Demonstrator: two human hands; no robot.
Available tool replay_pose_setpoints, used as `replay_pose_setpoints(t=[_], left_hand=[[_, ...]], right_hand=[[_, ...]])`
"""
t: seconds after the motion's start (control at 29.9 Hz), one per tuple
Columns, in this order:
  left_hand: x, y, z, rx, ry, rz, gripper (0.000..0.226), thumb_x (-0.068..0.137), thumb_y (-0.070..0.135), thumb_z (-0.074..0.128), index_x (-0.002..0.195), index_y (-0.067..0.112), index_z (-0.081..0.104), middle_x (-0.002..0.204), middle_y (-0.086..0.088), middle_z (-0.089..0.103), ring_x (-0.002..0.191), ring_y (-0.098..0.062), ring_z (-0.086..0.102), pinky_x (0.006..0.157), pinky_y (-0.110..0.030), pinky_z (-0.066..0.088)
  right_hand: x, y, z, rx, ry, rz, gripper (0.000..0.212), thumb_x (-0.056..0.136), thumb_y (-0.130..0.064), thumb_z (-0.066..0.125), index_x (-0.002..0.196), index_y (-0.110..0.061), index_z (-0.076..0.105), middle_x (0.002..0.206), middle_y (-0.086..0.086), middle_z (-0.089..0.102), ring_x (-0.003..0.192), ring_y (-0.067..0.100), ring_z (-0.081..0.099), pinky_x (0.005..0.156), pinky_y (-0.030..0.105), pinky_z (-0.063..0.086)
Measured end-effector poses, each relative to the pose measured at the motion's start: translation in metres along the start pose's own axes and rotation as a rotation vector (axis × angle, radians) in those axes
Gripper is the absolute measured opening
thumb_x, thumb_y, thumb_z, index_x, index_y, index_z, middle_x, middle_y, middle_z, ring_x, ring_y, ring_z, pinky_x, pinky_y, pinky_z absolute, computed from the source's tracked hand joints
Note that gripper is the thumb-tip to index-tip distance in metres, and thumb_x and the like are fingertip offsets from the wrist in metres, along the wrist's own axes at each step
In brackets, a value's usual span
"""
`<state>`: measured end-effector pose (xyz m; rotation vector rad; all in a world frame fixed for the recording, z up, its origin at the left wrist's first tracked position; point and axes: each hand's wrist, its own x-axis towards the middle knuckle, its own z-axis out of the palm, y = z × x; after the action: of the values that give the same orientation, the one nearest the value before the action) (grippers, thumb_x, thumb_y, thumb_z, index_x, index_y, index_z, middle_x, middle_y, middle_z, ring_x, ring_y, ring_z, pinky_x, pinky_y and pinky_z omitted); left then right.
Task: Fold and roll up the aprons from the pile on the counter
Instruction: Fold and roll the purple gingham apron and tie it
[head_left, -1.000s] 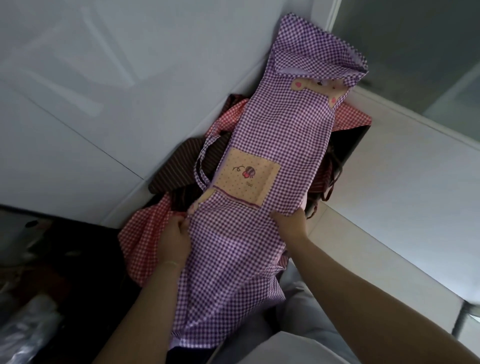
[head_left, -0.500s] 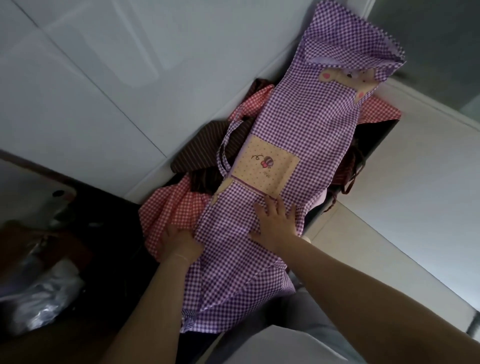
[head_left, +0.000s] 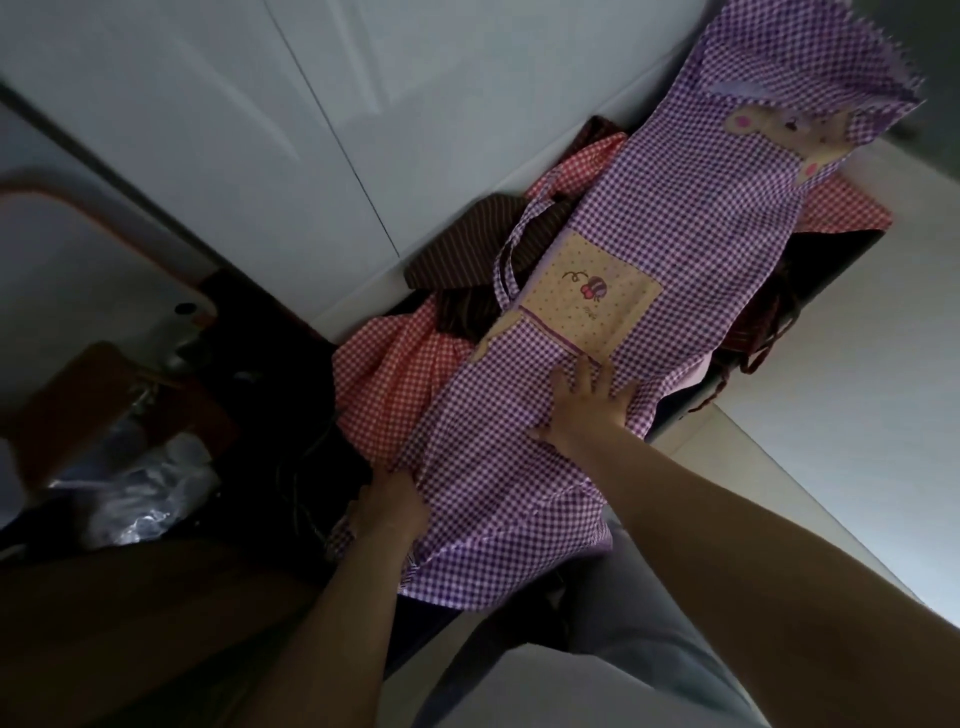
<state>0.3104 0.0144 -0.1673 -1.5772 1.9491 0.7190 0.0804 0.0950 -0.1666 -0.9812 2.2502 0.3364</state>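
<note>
Where a second ago both hands pinched its edges, the right hand now presses flat, fingers spread, on the purple gingham apron lying lengthwise over the apron pile on the counter; the left hand grips its near-left edge.

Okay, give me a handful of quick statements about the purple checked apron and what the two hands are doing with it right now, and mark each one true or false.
1. The right hand lies flat with spread fingers on the purple checked apron. True.
2. The left hand is lifted clear of the fabric. False: it is at the apron's left edge, where its grip is hidden.
3. The apron's beige pocket patch sits just beyond the right hand's fingertips. True.
4. The purple apron lies alone on a bare counter. False: red checked fabric and brown striped fabric lie under it.
5. The apron is already rolled up. False: it lies stretched out long.
</note>
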Motion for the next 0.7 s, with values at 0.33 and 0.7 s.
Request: replay_pose_setpoints(t=[0.33, 0.7], left_hand=[[-0.021, -0.045, -0.028, -0.438, 0.372, -0.048, 0.026, 0.098, 0.025, 0.036, 0.099, 0.014, 0.059, 0.099, -0.008, 0.060, 0.081, -0.024, 0.058, 0.066, -0.034, 0.049], [-0.037, -0.071, 0.013, -0.561, -0.050, 0.185, 0.071, 0.080, 0.045, 0.071, 0.139, 0.023, 0.039, 0.127, 0.006, 0.049, 0.112, -0.020, 0.053, 0.097, -0.040, 0.046]], right_hand=[[-0.004, -0.001, 0.002, -0.050, -0.007, 0.026, 0.103, 0.083, -0.075, 0.040, 0.149, -0.024, -0.020, 0.157, 0.009, -0.023, 0.143, 0.040, -0.016, 0.109, 0.067, -0.005], [-0.007, -0.001, 0.004, -0.084, 0.020, 0.030, 0.102, 0.082, -0.077, 0.037, 0.149, -0.025, -0.020, 0.157, 0.009, -0.023, 0.144, 0.040, -0.014, 0.110, 0.066, -0.003]])
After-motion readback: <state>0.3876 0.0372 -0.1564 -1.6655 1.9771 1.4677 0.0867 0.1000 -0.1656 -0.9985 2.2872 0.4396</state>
